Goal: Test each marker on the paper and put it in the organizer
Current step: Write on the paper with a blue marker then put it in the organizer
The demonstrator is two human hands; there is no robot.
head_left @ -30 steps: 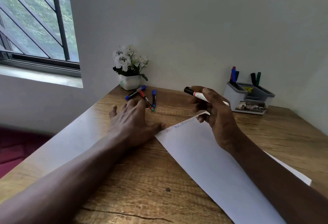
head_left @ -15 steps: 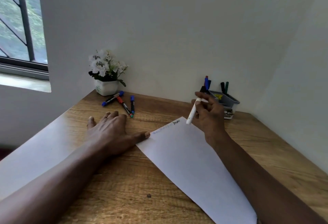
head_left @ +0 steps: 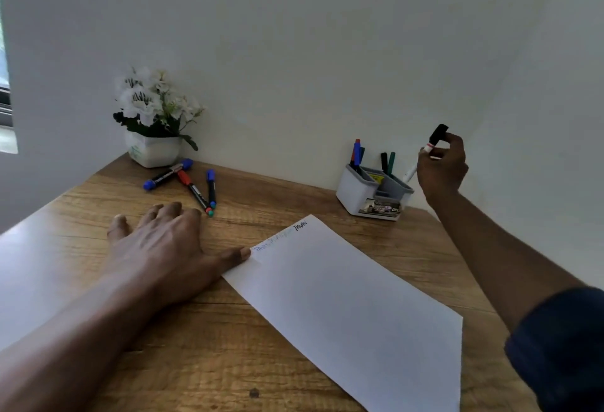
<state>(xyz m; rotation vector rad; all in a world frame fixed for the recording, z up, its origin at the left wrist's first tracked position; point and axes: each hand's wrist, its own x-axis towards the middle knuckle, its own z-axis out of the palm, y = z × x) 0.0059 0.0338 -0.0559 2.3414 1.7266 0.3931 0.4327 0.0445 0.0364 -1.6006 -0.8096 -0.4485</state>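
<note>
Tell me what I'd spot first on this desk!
The right hand holds a white marker with a black cap in the air beside the white and grey plastic organizer at the back right. The left hand lies flat on the wooden desk, thumb touching a corner of the big white paper sheet. Loose coloured markers lie by a white pot of white flowers.

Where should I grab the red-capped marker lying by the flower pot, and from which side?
Pinch the red-capped marker mid-barrel from above, fingers across it. It lies flat; its cap lies against the leftmost blue marker and its tip nears the other blue marker, so only the middle looks free. The left hand is nearest.
</note>
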